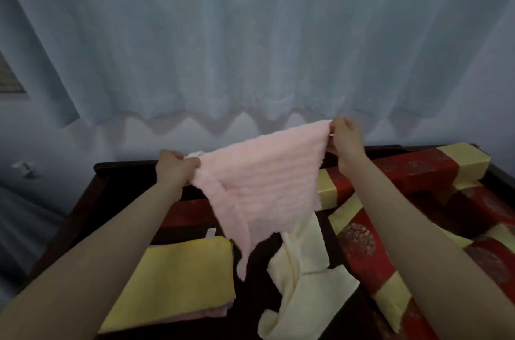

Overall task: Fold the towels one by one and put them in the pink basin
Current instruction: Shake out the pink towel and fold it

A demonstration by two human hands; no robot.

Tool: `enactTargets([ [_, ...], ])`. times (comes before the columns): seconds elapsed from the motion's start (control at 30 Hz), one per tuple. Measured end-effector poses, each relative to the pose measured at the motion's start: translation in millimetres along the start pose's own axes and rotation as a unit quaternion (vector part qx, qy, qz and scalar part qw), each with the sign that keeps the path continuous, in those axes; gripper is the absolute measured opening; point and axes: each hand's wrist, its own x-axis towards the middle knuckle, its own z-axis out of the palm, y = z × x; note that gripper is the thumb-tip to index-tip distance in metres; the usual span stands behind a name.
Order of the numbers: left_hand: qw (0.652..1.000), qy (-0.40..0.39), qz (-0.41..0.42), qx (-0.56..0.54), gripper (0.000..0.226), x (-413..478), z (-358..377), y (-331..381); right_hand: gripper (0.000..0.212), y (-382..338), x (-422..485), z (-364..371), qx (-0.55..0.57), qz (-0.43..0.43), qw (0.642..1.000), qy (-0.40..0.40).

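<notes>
Holding the pink towel (259, 186) up in the air over the bench (250, 309), the left hand (174, 167) is pinching one top corner at 9 o'clock and the right hand (344, 136) is gripping the other, higher, at 2 o'clock. It's looking fluffy and pale pink, sagging to a point at 6 o'clock. I'm guessing it's light, floppy and easy to grip, so corners are the spot to grab. A cream towel (303, 270) is lying crumpled at 5 o'clock. The pink basin isn't showing.
</notes>
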Motion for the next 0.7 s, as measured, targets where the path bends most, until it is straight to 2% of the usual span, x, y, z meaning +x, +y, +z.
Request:
enactTargets([
  [0.1,0.995,-0.080,0.013,0.055,0.018,-11.4,0.4,-3.5,0.018,-3.5,12.1,-6.7,-0.076,-0.019,0.997,0.016],
  [0.17,0.995,-0.089,0.009,0.054,0.004,-17.5,5.3,-1.5,0.021,-4.3,17.1,-10.9,-0.116,-0.044,0.992,0.031],
  [0.23,0.985,-0.135,-0.096,-0.056,0.017,-16.3,8.8,3.7,0.021,-4.5,22.5,-16.8,-0.144,-0.054,0.986,0.057],
  [0.27,0.964,-0.174,-0.154,-0.132,0.021,-16.3,10.7,6.3,0.020,-3.7,26.1,-20.7,-0.148,-0.050,0.986,0.066],
  [0.33,0.928,-0.221,-0.205,-0.220,0.029,-21.2,13.9,8.7,0.022,-0.1,33.4,-27.9,-0.139,-0.031,0.987,0.074],
  [0.37,0.921,-0.240,-0.209,-0.223,0.031,-25.3,17.2,9.5,0.025,1.8,36.5,-30.4,-0.136,-0.025,0.988,0.075],
  [0.53,0.925,-0.299,-0.184,-0.143,0.014,-31.6,39.5,10.2,0.032,7.4,47.6,-37.3,-0.156,-0.010,0.986,0.059],
  [0.63,0.967,-0.220,-0.087,-0.096,0.007,-18.5,46.7,15.8,0.031,0.8,58.5,-45.5,-0.193,-0.009,0.980,0.037],
  [0.7,0.974,-0.188,-0.042,-0.117,0.014,-15.1,42.8,27.8,0.027,-6.6,67.8,-53.5,-0.194,-0.006,0.980,0.036],
])
